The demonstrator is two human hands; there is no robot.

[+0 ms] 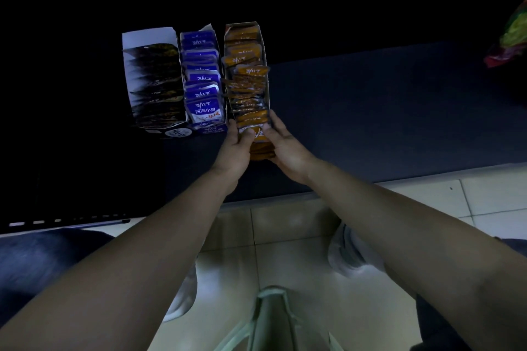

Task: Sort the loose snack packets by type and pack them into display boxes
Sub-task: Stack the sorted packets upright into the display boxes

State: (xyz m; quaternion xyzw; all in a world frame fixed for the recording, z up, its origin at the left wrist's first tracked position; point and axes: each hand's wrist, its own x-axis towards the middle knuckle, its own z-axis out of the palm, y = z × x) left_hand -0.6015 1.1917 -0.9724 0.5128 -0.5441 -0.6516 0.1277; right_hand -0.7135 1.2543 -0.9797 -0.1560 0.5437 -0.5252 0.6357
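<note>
Three display boxes stand side by side on a dark table. The left box (148,37) holds black packets (155,85), the middle box (212,129) holds blue packets (202,94), and the right box (263,45) holds orange packets (246,77). My left hand (236,148) and my right hand (285,148) grip the near end of the orange box from either side, fingers pressing on the front orange packets (258,122). The box's front wall is hidden behind my hands.
The dark table (370,111) stretches to the right, with a colourful snack bag (510,37) at its far right edge. Below the table edge lie a tiled floor (285,236) and a pale bag (273,316).
</note>
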